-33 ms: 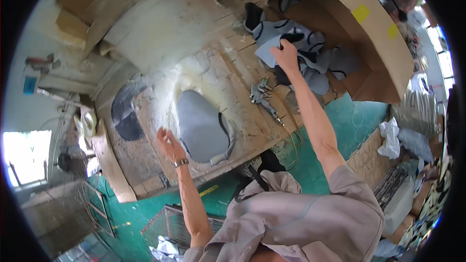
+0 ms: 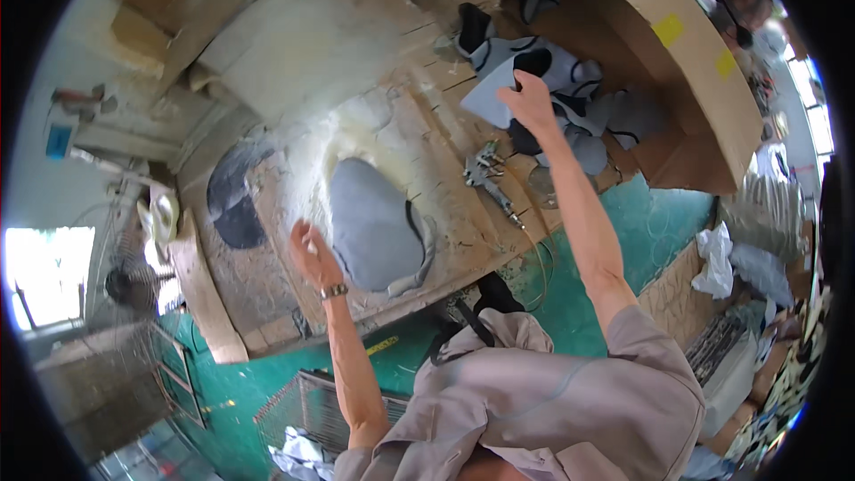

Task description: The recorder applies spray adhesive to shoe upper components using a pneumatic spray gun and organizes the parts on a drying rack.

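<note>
My right hand [image 2: 530,105] is closed, pinching the edge of a light grey fabric piece [image 2: 492,98] over a heap of similar pieces. That heap of grey fabric pieces [image 2: 570,71] has black edging and lies at the mouth of a cardboard box. My left hand [image 2: 313,258] hovers palm inward with loosely curled fingers and seems to hold nothing. Right beside it, a rounded grey fabric piece [image 2: 378,227] with a black edge and a folded rim lies on the worktable, near my left fingers.
A metal spray gun [image 2: 488,180] with a yellowish hose lies on the worktable [image 2: 445,240], right of the rounded piece. The cardboard box [image 2: 695,98] borders the right. A black pad [image 2: 236,200] lies at left. Below are a wire basket [image 2: 303,410] and green floor [image 2: 646,223].
My right hand has drawn the light grey piece slightly up from the heap, so more of its flat face shows. My left hand stays almost in place. The whole view has shifted a little.
</note>
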Action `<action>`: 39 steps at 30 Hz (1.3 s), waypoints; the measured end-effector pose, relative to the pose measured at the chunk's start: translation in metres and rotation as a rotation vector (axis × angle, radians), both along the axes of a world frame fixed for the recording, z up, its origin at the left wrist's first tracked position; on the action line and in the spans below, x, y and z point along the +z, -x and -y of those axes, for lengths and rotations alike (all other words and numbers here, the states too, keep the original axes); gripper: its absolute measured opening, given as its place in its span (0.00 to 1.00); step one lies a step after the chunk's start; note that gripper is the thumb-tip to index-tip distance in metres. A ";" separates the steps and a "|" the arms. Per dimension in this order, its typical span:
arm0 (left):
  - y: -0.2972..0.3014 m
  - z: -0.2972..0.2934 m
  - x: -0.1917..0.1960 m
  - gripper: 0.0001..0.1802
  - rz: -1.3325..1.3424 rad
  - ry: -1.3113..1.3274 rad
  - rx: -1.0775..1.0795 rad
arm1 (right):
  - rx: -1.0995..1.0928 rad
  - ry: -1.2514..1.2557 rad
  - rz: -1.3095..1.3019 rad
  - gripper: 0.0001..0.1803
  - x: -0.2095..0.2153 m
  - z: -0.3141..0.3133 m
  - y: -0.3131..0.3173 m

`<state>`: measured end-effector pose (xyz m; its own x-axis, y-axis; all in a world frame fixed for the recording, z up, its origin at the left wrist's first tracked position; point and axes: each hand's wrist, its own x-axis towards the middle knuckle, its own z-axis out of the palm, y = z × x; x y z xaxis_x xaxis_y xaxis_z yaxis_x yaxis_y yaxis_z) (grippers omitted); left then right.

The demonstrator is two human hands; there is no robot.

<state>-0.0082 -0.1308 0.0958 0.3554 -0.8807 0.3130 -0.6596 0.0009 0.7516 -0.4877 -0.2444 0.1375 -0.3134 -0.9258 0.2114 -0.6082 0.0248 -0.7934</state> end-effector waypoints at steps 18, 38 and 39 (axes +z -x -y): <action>0.002 -0.154 0.084 0.35 -1.194 -0.605 -1.069 | 1.091 -0.467 0.529 0.09 0.140 -0.153 -0.202; -0.019 -0.095 -0.044 0.13 -0.157 -0.120 -0.086 | 0.221 -0.072 0.111 0.10 -0.078 -0.178 -0.245; -0.016 -0.084 -0.044 0.12 -0.066 -0.028 -0.082 | 0.217 -0.044 0.077 0.10 -0.084 -0.162 -0.247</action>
